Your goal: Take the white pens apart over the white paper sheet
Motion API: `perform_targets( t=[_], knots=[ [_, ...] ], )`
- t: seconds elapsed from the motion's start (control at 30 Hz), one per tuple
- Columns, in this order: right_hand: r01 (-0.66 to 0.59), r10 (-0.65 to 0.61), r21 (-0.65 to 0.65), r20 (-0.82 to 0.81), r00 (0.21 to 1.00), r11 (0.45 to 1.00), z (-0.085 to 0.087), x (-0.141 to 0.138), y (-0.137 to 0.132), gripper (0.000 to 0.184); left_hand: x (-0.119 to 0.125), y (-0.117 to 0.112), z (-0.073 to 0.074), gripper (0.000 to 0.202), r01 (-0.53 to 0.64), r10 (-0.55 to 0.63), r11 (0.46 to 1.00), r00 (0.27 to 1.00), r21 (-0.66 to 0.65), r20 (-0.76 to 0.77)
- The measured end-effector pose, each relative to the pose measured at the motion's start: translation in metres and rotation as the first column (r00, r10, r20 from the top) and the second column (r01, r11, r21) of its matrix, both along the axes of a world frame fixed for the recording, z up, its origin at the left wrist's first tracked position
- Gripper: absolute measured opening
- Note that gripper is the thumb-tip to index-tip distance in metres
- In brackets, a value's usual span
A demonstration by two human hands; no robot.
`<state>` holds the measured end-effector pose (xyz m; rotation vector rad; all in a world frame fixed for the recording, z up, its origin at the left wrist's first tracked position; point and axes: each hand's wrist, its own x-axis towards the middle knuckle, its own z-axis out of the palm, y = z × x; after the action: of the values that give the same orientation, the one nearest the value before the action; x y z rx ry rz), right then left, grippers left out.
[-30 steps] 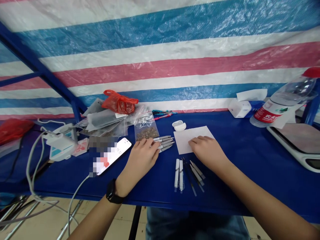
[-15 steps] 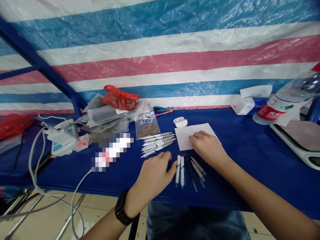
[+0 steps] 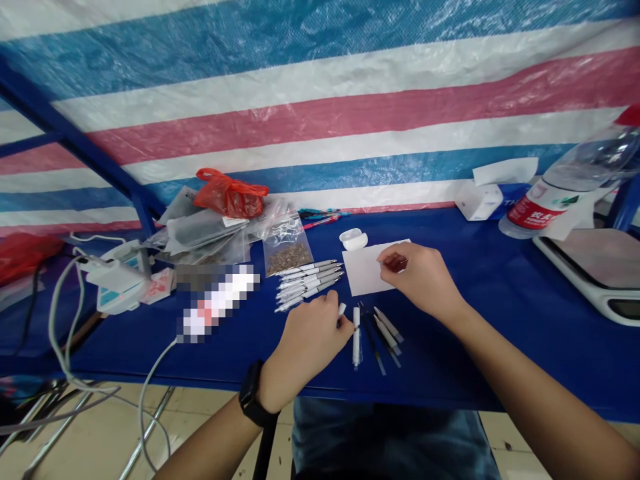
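My left hand (image 3: 311,332) is closed around a white pen barrel (image 3: 342,309); only one end of it shows past the fingers. Just right of it lies another white pen barrel (image 3: 357,340). Dark ink refills (image 3: 374,343) and several grey pen front pieces (image 3: 389,328) are spread beside that. My right hand (image 3: 423,275) hovers over a white sheet of paper (image 3: 361,272), thumb and forefinger pinched together; what they hold, if anything, is too small to name. Behind my left hand is a row of white pens (image 3: 309,281) with grey tips.
An open white earbud case (image 3: 354,240) sits behind the paper. To the left are a bag of brown bits (image 3: 287,257), a red plastic bag (image 3: 231,195) and a power strip (image 3: 123,280) with cables. A scale (image 3: 595,267), large bottle (image 3: 545,200) and tissue pack (image 3: 480,200) stand right.
One of the two white barrels has been picked up by my left hand. My right hand has risen from the paper, its fingers now pinched. The view has shifted slightly.
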<state>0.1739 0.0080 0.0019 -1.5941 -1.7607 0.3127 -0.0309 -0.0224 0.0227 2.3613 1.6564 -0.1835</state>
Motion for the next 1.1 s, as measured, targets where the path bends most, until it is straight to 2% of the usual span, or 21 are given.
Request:
perform_targets(
  t=[0.07, 0.17, 0.33, 0.43, 0.5, 0.6, 0.67, 0.73, 0.8, 0.83, 0.97, 1.03, 1.1],
  knots=[
    [-0.001, -0.001, -0.042, -0.026, 1.000, 0.999, 0.000, 0.001, 0.001, 0.016, 0.002, 0.002, -0.001, 0.011, -0.026, 0.027, 0.999, 0.999, 0.023, -0.020],
    [-0.015, 0.018, -0.109, 0.025, 1.000, 0.994, 0.000, 0.000, 0.003, 0.016, 0.003, 0.006, -0.001, 0.015, -0.037, 0.037, 0.998, 0.999, 0.052, 0.001],
    [-0.008, 0.065, -0.196, 0.291, 0.954, 0.981, 0.001, -0.010, 0.001, 0.020, 0.002, 0.020, 0.005, 0.016, -0.006, 0.003, 0.988, 1.000, 0.156, 0.025],
    [-0.039, 0.131, -0.239, 0.384, 0.914, 0.970, -0.001, -0.014, 0.001, 0.023, 0.007, 0.033, 0.007, 0.016, 0.030, -0.037, 0.974, 0.999, 0.223, 0.028],
    [-0.068, 0.160, -0.228, 0.414, 0.896, 0.971, -0.002, -0.011, 0.003, 0.023, 0.011, 0.043, 0.006, 0.017, 0.061, -0.075, 0.963, 0.996, 0.263, 0.044],
    [-0.131, 0.178, -0.143, 0.396, 0.901, 0.981, -0.001, -0.003, 0.003, 0.022, 0.012, 0.056, -0.003, 0.020, 0.060, -0.104, 0.934, 0.989, 0.353, 0.107],
    [-0.116, 0.127, -0.053, 0.362, 0.923, 0.992, 0.003, 0.000, -0.007, 0.018, 0.009, 0.061, -0.011, 0.022, 0.029, -0.101, 0.907, 0.984, 0.420, 0.149],
    [-0.054, 0.027, 0.059, 0.376, 0.926, 0.997, 0.009, -0.004, -0.028, 0.012, 0.005, 0.063, -0.017, 0.021, 0.007, -0.102, 0.883, 0.978, 0.469, 0.179],
    [-0.009, -0.072, 0.188, 0.419, 0.905, 0.982, 0.012, -0.015, -0.057, 0.016, 0.000, 0.064, -0.022, 0.021, -0.004, -0.121, 0.860, 0.970, 0.510, 0.212],
    [-0.019, -0.081, 0.217, 0.445, 0.892, 0.976, 0.012, -0.023, -0.072, 0.021, -0.002, 0.064, -0.023, 0.022, -0.008, -0.138, 0.846, 0.962, 0.533, 0.234],
    [0.017, -0.132, 0.212, 0.544, 0.828, 0.977, 0.001, -0.057, -0.116, 0.030, -0.007, 0.063, -0.022, 0.025, -0.049, -0.223, 0.766, 0.915, 0.642, 0.336],
    [0.044, -0.153, 0.198, 0.581, 0.799, 0.979, -0.007, -0.067, -0.122, 0.031, -0.008, 0.063, -0.021, 0.025, -0.068, -0.249, 0.735, 0.898, 0.674, 0.363],
    [0.078, -0.182, 0.192, 0.618, 0.765, 0.978, -0.012, -0.071, -0.121, 0.029, -0.008, 0.063, -0.021, 0.025, -0.073, -0.255, 0.728, 0.894, 0.681, 0.369]
  ],
)
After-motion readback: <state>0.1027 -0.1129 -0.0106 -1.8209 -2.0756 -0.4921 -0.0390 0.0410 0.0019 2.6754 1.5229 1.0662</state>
